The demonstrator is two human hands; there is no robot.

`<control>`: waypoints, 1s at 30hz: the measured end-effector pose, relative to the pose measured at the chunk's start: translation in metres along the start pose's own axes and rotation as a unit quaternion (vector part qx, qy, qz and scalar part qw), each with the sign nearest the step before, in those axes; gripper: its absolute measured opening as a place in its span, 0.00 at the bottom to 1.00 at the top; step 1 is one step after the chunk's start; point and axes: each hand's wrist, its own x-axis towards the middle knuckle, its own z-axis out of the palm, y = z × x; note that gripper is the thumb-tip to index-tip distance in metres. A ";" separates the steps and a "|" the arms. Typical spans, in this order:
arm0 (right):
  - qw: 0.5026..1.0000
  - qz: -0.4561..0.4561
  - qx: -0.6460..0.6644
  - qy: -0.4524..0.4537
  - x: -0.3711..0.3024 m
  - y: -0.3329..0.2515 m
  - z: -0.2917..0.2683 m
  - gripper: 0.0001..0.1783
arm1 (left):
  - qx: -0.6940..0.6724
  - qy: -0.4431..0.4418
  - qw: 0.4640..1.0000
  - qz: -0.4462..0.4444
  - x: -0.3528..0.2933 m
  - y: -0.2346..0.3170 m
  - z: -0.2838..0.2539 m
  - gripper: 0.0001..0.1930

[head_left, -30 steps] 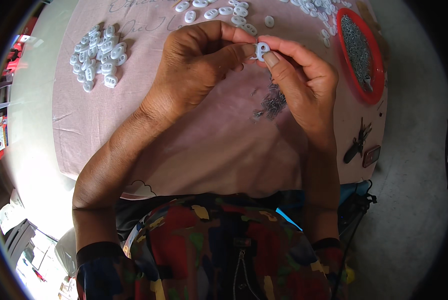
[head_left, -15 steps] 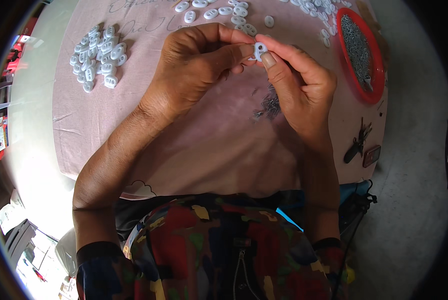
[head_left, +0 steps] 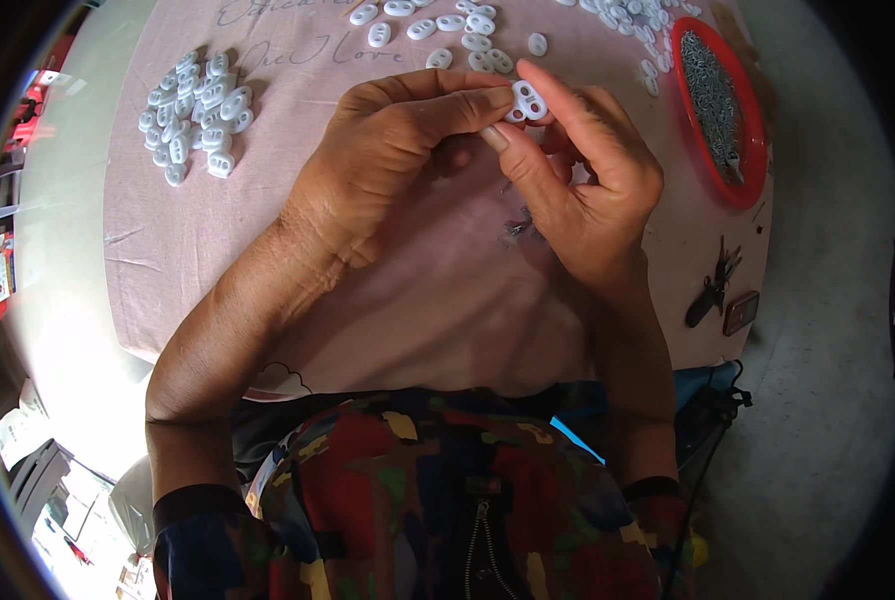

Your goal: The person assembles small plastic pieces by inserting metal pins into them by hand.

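Note:
Above the far half of the table, my left hand [head_left: 393, 130] pinches a small white oval plastic piece with holes [head_left: 531, 100] between thumb and fingertips. A second white edge shows just below it; whether that is a separate piece I cannot make out. My right hand [head_left: 593, 175] closes round the same piece from the right, its index finger along the piece's side and its thumb tip just beneath. Under the right hand lies a small heap of dark metal bits [head_left: 521, 225], partly hidden by it.
On the pink cloth [head_left: 408, 310], a pile of white pieces [head_left: 196, 112] sits at left. Loose ones [head_left: 478, 42] lie beyond my hands, with more [head_left: 633, 18] at far right. A red tray of metal parts [head_left: 680, 80], keys [head_left: 713, 285] and a small dark red device [head_left: 742, 313] line the right side.
The white piece has turned, now showing more of its holed face. My right thumb has slid left and down off its front, and the right fingers have shifted around it.

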 end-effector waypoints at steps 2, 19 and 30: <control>1.000 -0.008 -0.016 0.005 0.000 0.000 -0.001 0.22 | 0.005 0.000 1.000 0.001 -0.001 0.000 0.000 0.14; 0.992 -0.109 -0.060 -0.004 0.003 0.007 -0.005 0.20 | 0.197 -0.053 0.976 0.073 0.004 0.010 -0.006 0.12; 0.993 -0.082 -0.083 -0.003 0.002 0.005 -0.003 0.23 | 0.090 0.025 0.992 0.083 0.000 -0.007 0.005 0.10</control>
